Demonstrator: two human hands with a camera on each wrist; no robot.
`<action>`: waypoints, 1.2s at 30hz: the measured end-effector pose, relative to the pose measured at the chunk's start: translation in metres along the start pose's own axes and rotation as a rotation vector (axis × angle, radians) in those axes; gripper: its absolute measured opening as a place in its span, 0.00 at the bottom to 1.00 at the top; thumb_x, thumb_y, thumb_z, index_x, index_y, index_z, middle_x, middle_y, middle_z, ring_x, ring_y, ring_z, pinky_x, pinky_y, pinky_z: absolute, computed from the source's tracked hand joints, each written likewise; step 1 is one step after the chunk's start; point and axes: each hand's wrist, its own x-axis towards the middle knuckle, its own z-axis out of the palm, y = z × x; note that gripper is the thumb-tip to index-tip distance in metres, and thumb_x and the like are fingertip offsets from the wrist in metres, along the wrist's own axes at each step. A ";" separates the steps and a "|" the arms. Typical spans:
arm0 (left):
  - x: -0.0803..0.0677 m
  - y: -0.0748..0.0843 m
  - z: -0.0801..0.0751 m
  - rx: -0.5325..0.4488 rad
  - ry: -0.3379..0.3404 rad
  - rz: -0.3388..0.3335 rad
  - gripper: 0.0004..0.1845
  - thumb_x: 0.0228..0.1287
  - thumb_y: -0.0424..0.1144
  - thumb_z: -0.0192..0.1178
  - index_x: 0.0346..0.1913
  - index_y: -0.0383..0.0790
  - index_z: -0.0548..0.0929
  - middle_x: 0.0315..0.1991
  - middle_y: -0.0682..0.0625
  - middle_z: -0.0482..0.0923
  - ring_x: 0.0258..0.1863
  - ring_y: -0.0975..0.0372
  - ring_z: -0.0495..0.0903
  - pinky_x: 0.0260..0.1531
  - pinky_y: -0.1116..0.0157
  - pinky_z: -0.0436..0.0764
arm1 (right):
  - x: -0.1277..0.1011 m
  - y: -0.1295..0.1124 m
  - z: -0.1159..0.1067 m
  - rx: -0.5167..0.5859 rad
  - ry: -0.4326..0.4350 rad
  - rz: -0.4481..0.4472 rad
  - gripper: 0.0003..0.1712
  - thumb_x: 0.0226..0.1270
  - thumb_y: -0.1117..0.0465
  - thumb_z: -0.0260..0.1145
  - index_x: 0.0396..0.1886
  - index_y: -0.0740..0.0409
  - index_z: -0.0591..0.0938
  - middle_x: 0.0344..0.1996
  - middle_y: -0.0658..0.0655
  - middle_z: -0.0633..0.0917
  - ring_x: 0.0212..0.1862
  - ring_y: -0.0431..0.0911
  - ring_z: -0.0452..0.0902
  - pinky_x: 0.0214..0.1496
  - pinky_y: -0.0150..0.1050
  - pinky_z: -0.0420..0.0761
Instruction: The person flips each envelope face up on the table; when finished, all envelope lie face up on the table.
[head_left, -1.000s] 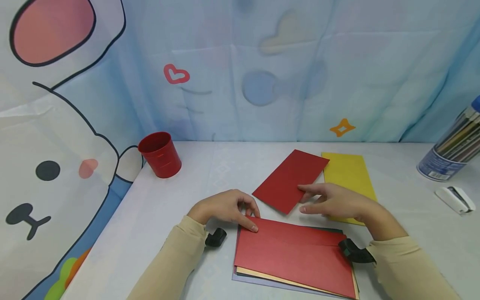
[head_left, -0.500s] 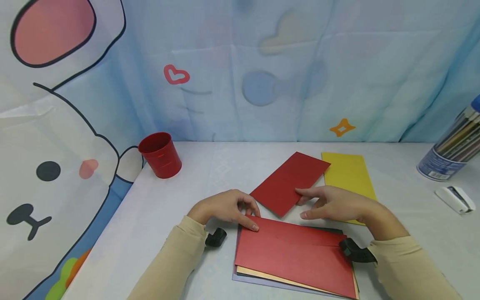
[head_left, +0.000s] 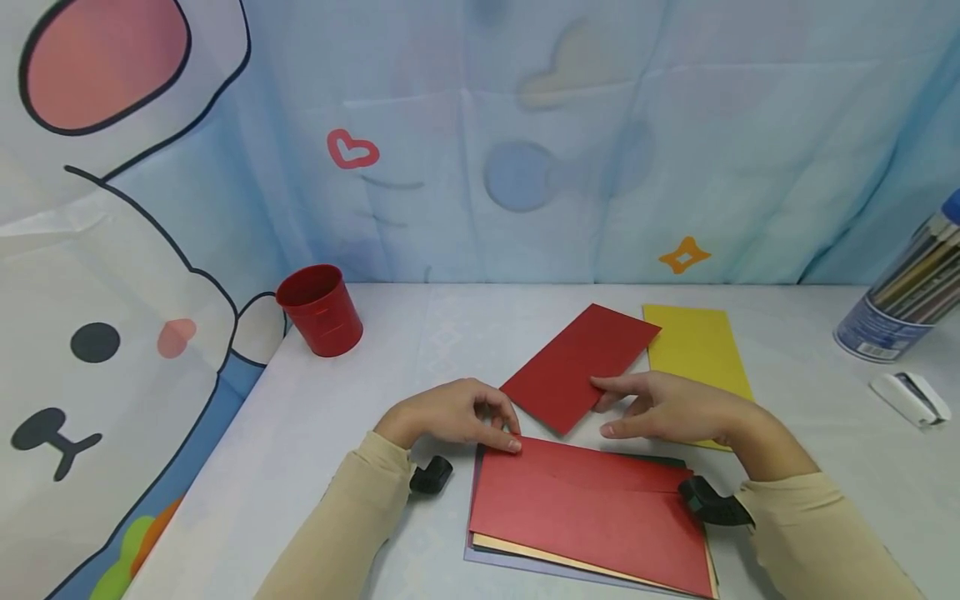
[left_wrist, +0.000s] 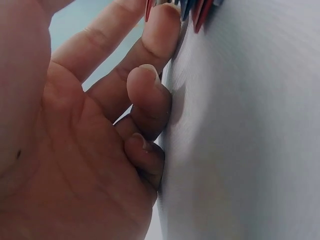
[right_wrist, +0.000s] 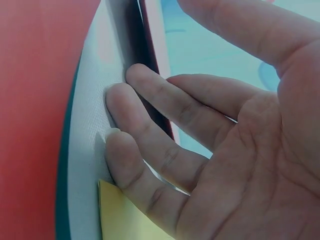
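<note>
In the head view, my left hand (head_left: 461,417) pinches the upper left corner of the top red sheet of paper (head_left: 585,508), which lies on a stack of coloured sheets. Thumb lies on top; the curled lower fingers rest at the tabletop in the left wrist view. My right hand (head_left: 667,408) is spread loosely, its index fingertip at the edge of a smaller red rectangle of paper (head_left: 577,358). In the right wrist view its lower fingertips (right_wrist: 125,102) touch the white surface. A yellow paper rectangle (head_left: 690,342) lies partly under the right hand.
A red cup (head_left: 322,312) stands at the back left of the white table (head_left: 405,350). On the right are a clear container of pencils (head_left: 896,304) and a white stapler (head_left: 911,400). A patterned blue curtain (head_left: 465,225) hangs behind.
The smaller red paper and my right index finger shifted slightly toward the lower left. More recently my left thumb slid a little right along the top sheet's corner.
</note>
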 end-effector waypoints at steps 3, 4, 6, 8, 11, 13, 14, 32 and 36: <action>0.000 0.000 -0.001 0.000 0.025 0.001 0.04 0.61 0.48 0.73 0.36 0.58 0.88 0.29 0.54 0.80 0.28 0.64 0.75 0.31 0.67 0.73 | -0.001 -0.001 0.000 -0.001 -0.001 0.007 0.44 0.64 0.51 0.74 0.73 0.65 0.68 0.56 0.55 0.80 0.49 0.49 0.79 0.46 0.43 0.80; 0.000 0.000 -0.001 0.001 0.036 -0.002 0.03 0.61 0.48 0.73 0.36 0.58 0.88 0.28 0.54 0.80 0.28 0.64 0.75 0.32 0.67 0.73 | -0.001 -0.001 0.001 -0.002 0.000 0.008 0.43 0.64 0.51 0.74 0.73 0.65 0.69 0.56 0.55 0.80 0.49 0.49 0.79 0.46 0.43 0.80; 0.000 -0.001 -0.001 -0.004 0.057 -0.003 0.03 0.62 0.47 0.72 0.36 0.58 0.88 0.28 0.54 0.80 0.27 0.64 0.75 0.32 0.67 0.73 | -0.001 -0.001 0.001 -0.006 0.004 0.008 0.43 0.63 0.50 0.74 0.72 0.65 0.70 0.56 0.55 0.80 0.49 0.49 0.79 0.46 0.43 0.81; 0.001 -0.002 -0.002 -0.012 0.072 -0.006 0.03 0.62 0.46 0.72 0.36 0.57 0.88 0.27 0.54 0.80 0.27 0.65 0.75 0.32 0.67 0.73 | -0.001 0.000 0.000 -0.004 0.008 0.001 0.42 0.64 0.51 0.74 0.72 0.65 0.70 0.55 0.56 0.81 0.50 0.49 0.80 0.46 0.42 0.81; 0.002 -0.003 -0.002 -0.027 0.093 -0.003 0.04 0.62 0.45 0.72 0.38 0.55 0.87 0.27 0.53 0.79 0.27 0.65 0.75 0.32 0.67 0.73 | -0.002 0.001 -0.002 -0.005 0.023 -0.009 0.41 0.64 0.50 0.74 0.71 0.65 0.71 0.54 0.56 0.81 0.50 0.49 0.80 0.44 0.42 0.82; 0.002 -0.004 -0.003 -0.035 0.117 0.002 0.06 0.62 0.45 0.72 0.40 0.53 0.87 0.28 0.53 0.79 0.28 0.64 0.75 0.32 0.67 0.74 | -0.003 0.003 -0.005 0.006 0.033 -0.019 0.40 0.65 0.51 0.73 0.71 0.65 0.71 0.53 0.56 0.81 0.48 0.50 0.80 0.42 0.42 0.82; 0.002 -0.004 -0.003 -0.041 0.131 0.002 0.07 0.62 0.45 0.72 0.41 0.52 0.86 0.28 0.53 0.78 0.28 0.64 0.75 0.32 0.66 0.74 | -0.004 0.003 -0.006 0.010 0.042 -0.024 0.39 0.66 0.52 0.73 0.71 0.65 0.71 0.52 0.56 0.81 0.47 0.50 0.80 0.41 0.42 0.82; 0.007 -0.005 0.000 0.014 0.302 -0.091 0.27 0.62 0.51 0.72 0.63 0.49 0.78 0.51 0.51 0.71 0.35 0.61 0.75 0.38 0.63 0.75 | -0.005 0.013 -0.026 -0.104 0.341 0.061 0.36 0.69 0.43 0.68 0.68 0.61 0.75 0.57 0.61 0.78 0.53 0.56 0.77 0.44 0.42 0.80; 0.007 -0.004 0.001 0.021 0.306 -0.112 0.27 0.62 0.51 0.71 0.62 0.49 0.79 0.51 0.51 0.71 0.35 0.61 0.75 0.38 0.63 0.75 | 0.002 0.022 -0.031 -0.138 0.359 0.072 0.36 0.69 0.45 0.69 0.69 0.61 0.74 0.60 0.67 0.75 0.55 0.62 0.76 0.46 0.46 0.81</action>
